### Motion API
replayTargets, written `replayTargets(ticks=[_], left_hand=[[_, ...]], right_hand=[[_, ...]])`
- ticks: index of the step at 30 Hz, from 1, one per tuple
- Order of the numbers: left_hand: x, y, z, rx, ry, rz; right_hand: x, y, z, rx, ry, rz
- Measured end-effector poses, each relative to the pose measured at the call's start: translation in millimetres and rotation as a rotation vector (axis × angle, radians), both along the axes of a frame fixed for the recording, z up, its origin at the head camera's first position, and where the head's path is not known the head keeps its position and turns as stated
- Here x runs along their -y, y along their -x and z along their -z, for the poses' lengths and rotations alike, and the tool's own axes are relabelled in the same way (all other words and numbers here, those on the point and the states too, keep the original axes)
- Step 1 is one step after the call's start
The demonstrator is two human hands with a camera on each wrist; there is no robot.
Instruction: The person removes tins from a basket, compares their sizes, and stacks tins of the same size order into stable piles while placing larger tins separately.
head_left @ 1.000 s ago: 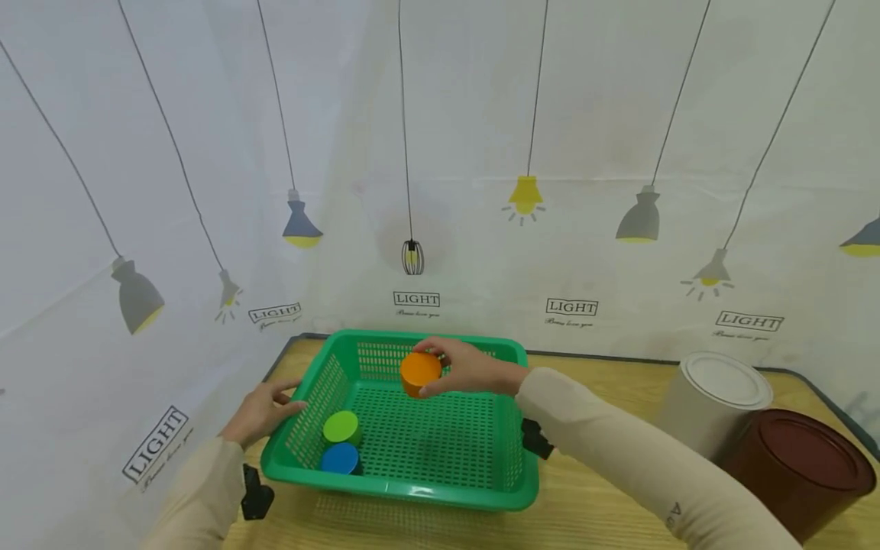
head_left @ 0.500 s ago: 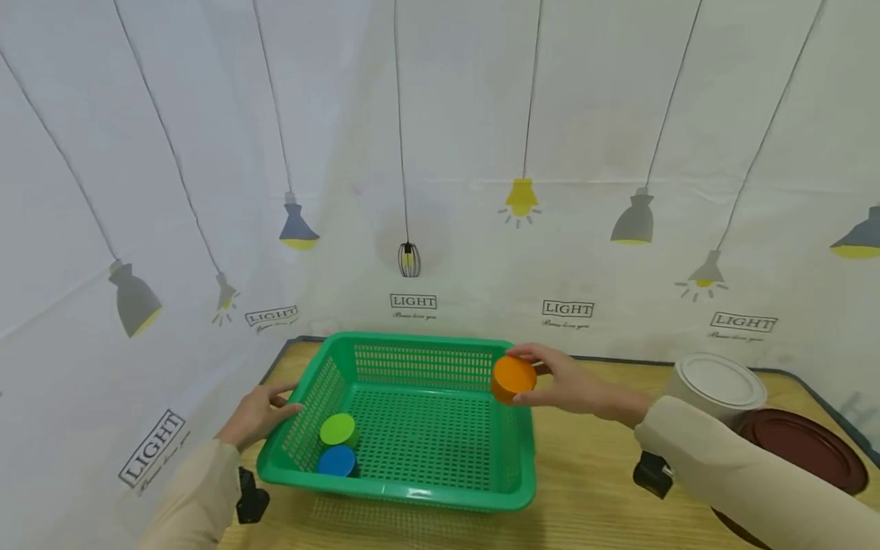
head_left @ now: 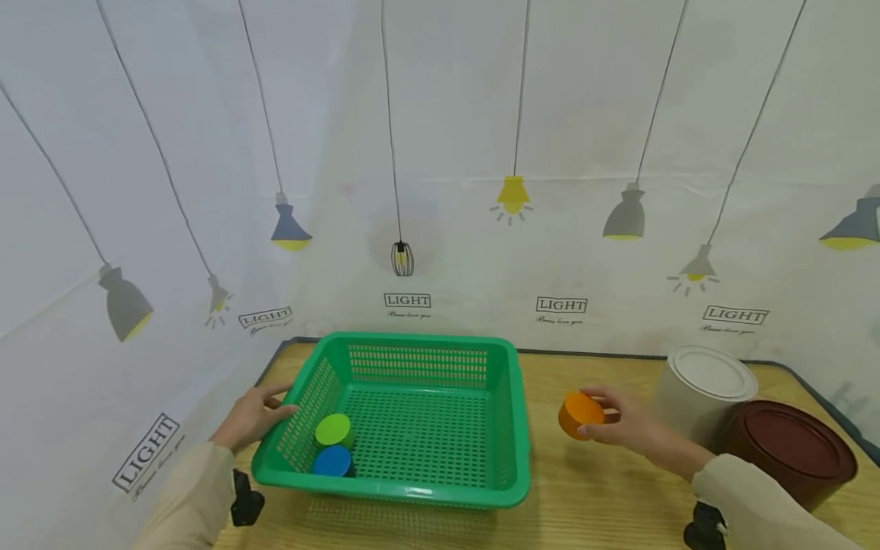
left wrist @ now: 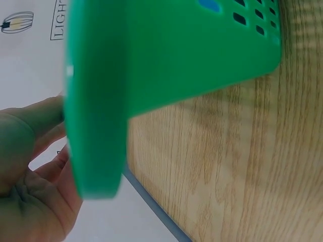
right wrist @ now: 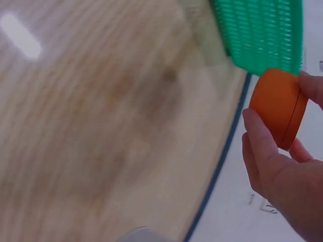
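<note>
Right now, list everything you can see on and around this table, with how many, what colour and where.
Green perforated plastic basket: one, green, left-centre of the table.
Green round lid-like disc: one, green, in the basket's near left corner.
Blue round disc: one, blue, in the basket just in front of the green one.
Orange round disc: one, orange, right of the basket, above the table.
White cylindrical can: one, white, far right.
Dark red cylindrical can: one, dark red, beside the white can, nearer the camera.
Wooden table: one, light wood.
White backdrop printed with lamps: behind and left.
Left hand: holds the basket's left rim.
Right hand: holds the orange disc.
</note>
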State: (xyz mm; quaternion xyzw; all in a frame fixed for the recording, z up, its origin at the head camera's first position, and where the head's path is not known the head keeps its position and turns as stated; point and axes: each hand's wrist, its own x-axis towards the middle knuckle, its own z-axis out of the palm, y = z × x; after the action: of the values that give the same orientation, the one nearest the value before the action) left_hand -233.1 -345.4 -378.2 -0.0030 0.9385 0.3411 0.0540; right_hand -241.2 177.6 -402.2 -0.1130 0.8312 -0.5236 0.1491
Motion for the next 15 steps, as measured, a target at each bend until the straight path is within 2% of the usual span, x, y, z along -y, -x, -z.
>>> replayTargets(ticks=[6,10,13,15], left_hand=[[0.3,-1.4,-0.3,-0.001,-0.002,-0.009],[0.4,-0.4,0.7,0.008,-0.005,-0.021],[0.3,0.5,0.8,0.012,0.000,-0.024],[0.0,0.2,0.9,0.011,0.004,-0.025]], right_hand=[[-9.5,-5.5,35.9,-0.019,-0.099,0.032],[-11.4,-10.5,59.5,-0.077,-0.112,-0.006],[-10.7,-14.9,67.1,-0.098,-0.079,-0.016],[-8.8,-17.4,67.2,-0.096,-0.081,0.011]])
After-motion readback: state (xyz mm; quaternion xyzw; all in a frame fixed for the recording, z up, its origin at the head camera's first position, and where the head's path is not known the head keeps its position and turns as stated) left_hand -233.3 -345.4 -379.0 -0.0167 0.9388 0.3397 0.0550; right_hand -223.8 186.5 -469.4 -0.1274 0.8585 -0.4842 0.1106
